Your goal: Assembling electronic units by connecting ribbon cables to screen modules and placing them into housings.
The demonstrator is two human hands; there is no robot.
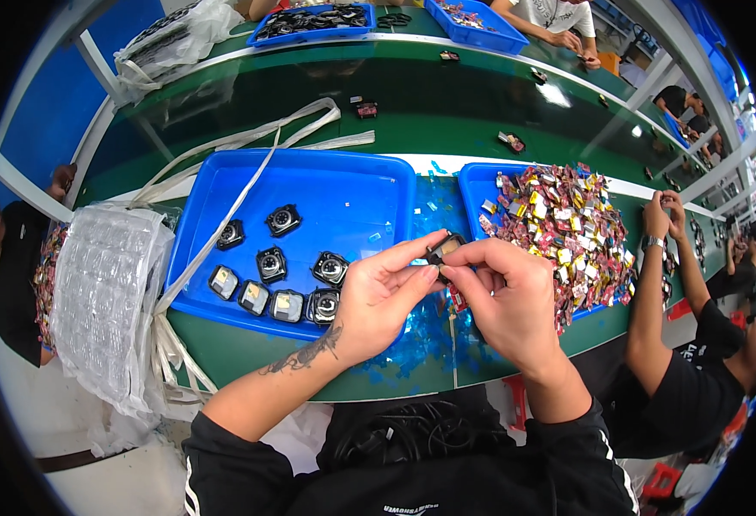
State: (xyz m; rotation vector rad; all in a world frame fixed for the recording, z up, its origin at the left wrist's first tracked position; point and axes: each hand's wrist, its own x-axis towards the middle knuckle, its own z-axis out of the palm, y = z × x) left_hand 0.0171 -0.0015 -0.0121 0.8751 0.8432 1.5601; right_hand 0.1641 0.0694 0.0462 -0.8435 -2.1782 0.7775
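Observation:
Between my two hands, over the gap separating two blue trays, is a small black watch case [448, 247]. My left hand [379, 297] grips it from the left, with thumb and fingers closed on its edge. From the other side, my right hand [511, 297] pinches at its lower edge, and a red part [457, 299] hangs just below the fingers. The left blue tray [240, 185] holds several black watch cases [284, 220], some showing a round dial-like face, others a pale flat side. A heap of small red circuit boards with silver and yellow pieces [558, 224] fills the right blue tray [474, 182].
Blue film scraps [412, 348] litter the green table around my hands. White straps [223, 142] cross the left tray beside stacked clear plastic trays [103, 301]. Beyond runs a green conveyor belt [429, 95] carrying scattered parts. A co-worker [687, 344] sits close on my right.

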